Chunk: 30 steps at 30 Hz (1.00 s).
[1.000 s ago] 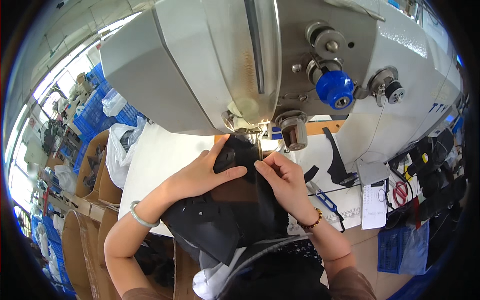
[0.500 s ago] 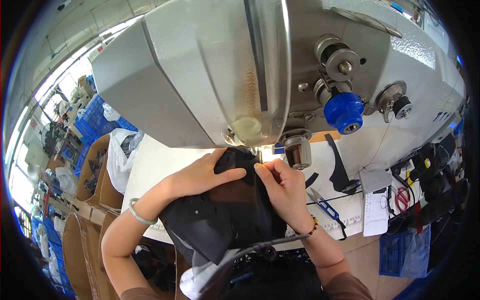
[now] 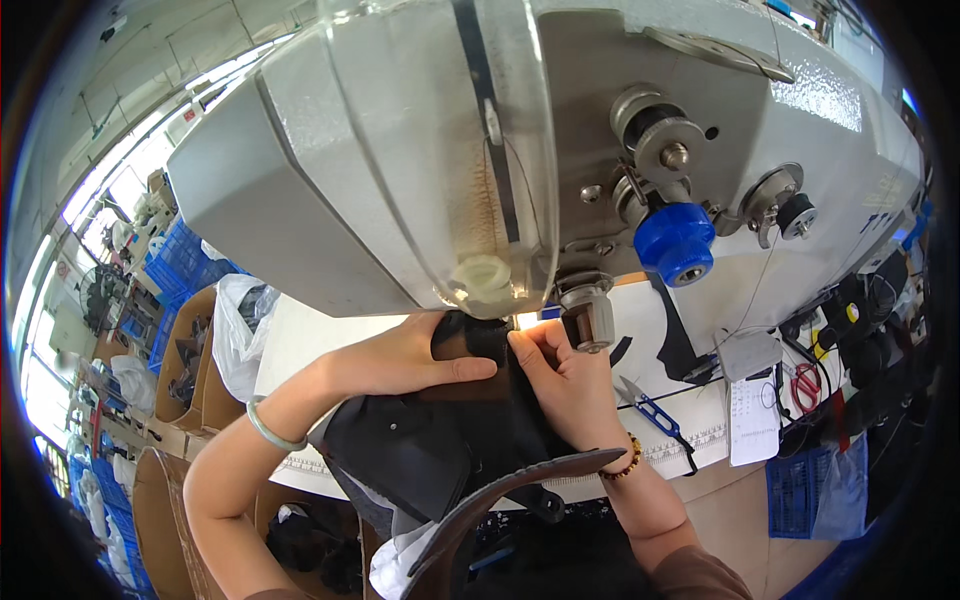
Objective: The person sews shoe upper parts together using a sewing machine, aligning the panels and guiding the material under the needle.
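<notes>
A black bag-like piece of soft fabric and leather-like panels lies under the head of a sewing machine. My left hand rests flat on its upper part, thumb stretched to the right and fingertips partly hidden by the machine head. My right hand pinches the right edge of the piece between thumb and forefinger, close to the lit needle area. The needle itself is hidden. A dark curved strap arches up in front of the piece, towards my right wrist.
Blue-handled thread snips lie on the white table right of my hand. Beyond are a black strip, a paper pad and red scissors. Cardboard boxes and a white plastic bag stand at left, a blue crate at right.
The view has shifted slightly, and the dark strap now stands up higher in front. Both hands keep their places on the black piece. A thread lever shows lower in the machine's slot.
</notes>
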Tool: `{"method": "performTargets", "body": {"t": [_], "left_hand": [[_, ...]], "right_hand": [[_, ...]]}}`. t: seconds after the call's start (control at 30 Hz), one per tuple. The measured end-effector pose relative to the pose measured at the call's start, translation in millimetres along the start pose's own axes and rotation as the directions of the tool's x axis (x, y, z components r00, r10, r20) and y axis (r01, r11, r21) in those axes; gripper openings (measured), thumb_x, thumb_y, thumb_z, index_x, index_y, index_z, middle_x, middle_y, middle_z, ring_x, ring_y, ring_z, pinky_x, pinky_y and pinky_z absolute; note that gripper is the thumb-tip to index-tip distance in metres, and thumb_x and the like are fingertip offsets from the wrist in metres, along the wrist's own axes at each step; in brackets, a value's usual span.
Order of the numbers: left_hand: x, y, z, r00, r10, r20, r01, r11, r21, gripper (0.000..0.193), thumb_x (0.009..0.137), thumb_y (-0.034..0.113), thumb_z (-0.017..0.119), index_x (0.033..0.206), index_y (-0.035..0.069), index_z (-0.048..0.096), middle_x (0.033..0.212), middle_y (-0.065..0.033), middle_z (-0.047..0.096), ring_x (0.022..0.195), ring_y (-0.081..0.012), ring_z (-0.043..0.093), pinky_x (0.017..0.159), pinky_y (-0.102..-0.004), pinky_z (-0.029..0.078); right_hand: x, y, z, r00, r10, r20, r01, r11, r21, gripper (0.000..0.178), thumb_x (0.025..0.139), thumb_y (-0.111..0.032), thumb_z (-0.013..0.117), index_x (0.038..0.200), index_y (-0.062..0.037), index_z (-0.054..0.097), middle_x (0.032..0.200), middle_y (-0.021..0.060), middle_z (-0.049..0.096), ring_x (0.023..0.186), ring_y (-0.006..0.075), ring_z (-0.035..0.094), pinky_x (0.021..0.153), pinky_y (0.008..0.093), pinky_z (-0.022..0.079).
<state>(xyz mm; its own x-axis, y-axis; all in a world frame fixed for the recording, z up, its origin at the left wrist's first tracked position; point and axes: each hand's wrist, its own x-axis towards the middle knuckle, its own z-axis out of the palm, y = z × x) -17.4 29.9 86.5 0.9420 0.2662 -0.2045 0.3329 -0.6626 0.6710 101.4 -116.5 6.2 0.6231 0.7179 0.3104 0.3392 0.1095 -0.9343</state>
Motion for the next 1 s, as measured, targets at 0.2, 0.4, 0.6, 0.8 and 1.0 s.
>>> {"method": "performTargets", "body": {"t": [0.2,0.4,0.6,0.8,1.0], "left_hand": [[3,-2,4,0.997,-0.065,-0.049,0.066,0.998,0.010,0.086,0.072,0.054,0.067,0.125,-0.008,0.040,0.116,-0.0227,0.053,0.112,-0.0284,0.049,0.097,-0.0320,0.036],[4,0,1,0.993,-0.117,0.002,0.117,0.991,-0.072,0.082,0.073,0.053,0.067,0.123,-0.007,0.043,0.115,-0.0216,0.054,0.108,-0.0266,0.051,0.095,-0.0313,0.038],[9,-8,3,0.999,-0.022,-0.048,0.019,0.998,-0.065,0.067,0.076,0.048,0.066,0.117,-0.003,0.051,0.110,-0.0148,0.059,0.101,-0.0212,0.055,0.089,-0.0294,0.041],[6,-8,6,0.998,0.019,-0.056,-0.024,0.994,-0.105,0.053,0.080,0.043,0.064,0.112,0.000,0.057,0.105,-0.0110,0.062,0.096,-0.0187,0.056,0.086,-0.0285,0.042],[6,-3,10,0.989,0.091,-0.117,-0.100,0.992,-0.075,0.050,0.082,0.039,0.063,0.113,0.000,0.056,0.105,-0.0119,0.062,0.096,-0.0193,0.056,0.086,-0.0295,0.042]], "right_hand": [[1,-6,0,0.976,-0.217,-0.028,0.201,0.940,-0.275,0.018,0.085,-0.017,0.061,0.079,-0.0009,0.058,0.057,0.0057,0.057,0.045,0.0120,0.051,0.045,0.0258,0.039],[3,-10,1,0.963,-0.269,-0.021,0.241,0.891,-0.386,0.016,0.079,-0.017,0.060,0.076,-0.0020,0.054,0.058,0.0149,0.056,0.052,0.0332,0.057,0.048,0.0409,0.044],[-10,-10,-24,0.988,-0.153,0.035,0.155,0.913,-0.377,0.022,0.084,-0.024,0.060,0.080,-0.0039,0.051,0.060,0.0137,0.058,0.052,0.0312,0.058,0.048,0.0390,0.044],[-11,-1,-35,0.952,-0.183,0.246,0.271,0.875,-0.400,0.019,0.086,-0.019,0.058,0.075,-0.0042,0.057,0.061,0.0141,0.057,0.054,0.0323,0.056,0.049,0.0400,0.042],[-11,3,-35,0.967,-0.174,0.186,0.230,0.912,-0.339,0.020,0.086,-0.020,0.059,0.074,-0.0035,0.057,0.059,0.0153,0.056,0.054,0.0328,0.055,0.049,0.0400,0.041]]}}
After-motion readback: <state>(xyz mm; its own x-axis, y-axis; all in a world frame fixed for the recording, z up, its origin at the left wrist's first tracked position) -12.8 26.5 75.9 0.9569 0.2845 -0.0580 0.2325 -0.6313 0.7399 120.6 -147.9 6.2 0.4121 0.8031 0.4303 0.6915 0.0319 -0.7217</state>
